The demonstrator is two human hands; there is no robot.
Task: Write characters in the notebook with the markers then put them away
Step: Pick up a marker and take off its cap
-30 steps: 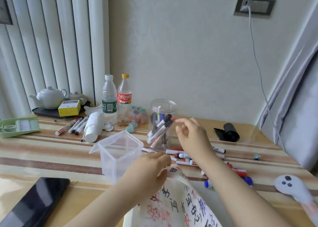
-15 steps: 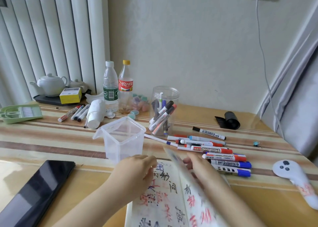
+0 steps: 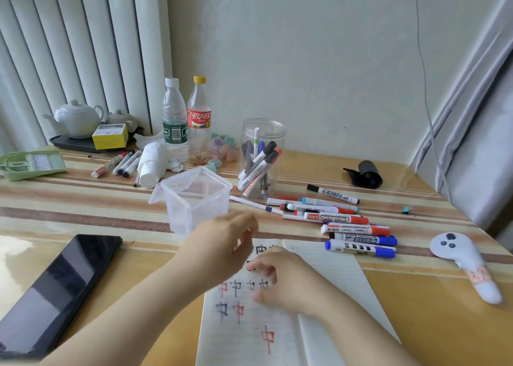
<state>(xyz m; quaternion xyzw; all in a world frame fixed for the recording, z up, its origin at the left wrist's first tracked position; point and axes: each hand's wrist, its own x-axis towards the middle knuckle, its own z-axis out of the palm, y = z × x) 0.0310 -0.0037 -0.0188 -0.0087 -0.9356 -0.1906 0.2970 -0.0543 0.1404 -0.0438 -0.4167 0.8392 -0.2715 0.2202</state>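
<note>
Your notebook [image 3: 277, 335] lies open on the counter [image 3: 83, 215] at the near edge, between the dark tablet [image 3: 55, 290] and the white controller [image 3: 466, 265]; the left page carries rows of red and dark characters, the right page shows ruled lines with almost no writing. Your right hand [image 3: 280, 279] rests on the upper left page, fingers curled down against the paper, holding no marker as far as can be seen. Your left hand [image 3: 224, 243] hovers just above the notebook's top edge, blurred; you cannot tell whether its fingers pinch anything. Judgement on handling: the pages are thin, limp and likely to lift or crease, so press them flat with a palm near the fold. The markers are light, rigid, smooth plastic barrels that roll; take one at mid-barrel, and pull the cap at its end. Count: loose markers [image 3: 358, 229] in a group right of the notebook, about nine, some overlapping, so the count is approximate; one thin pen [image 3: 255, 206] lies just left of them. The clear jar [image 3: 262, 157] holds roughly six, not separable for certain. Three more markers [image 3: 119, 164] lie far left beside a paper roll [image 3: 151, 164]. One clear square tub [image 3: 195, 196], no contents visible. Two bottles [image 3: 186, 121].
</note>
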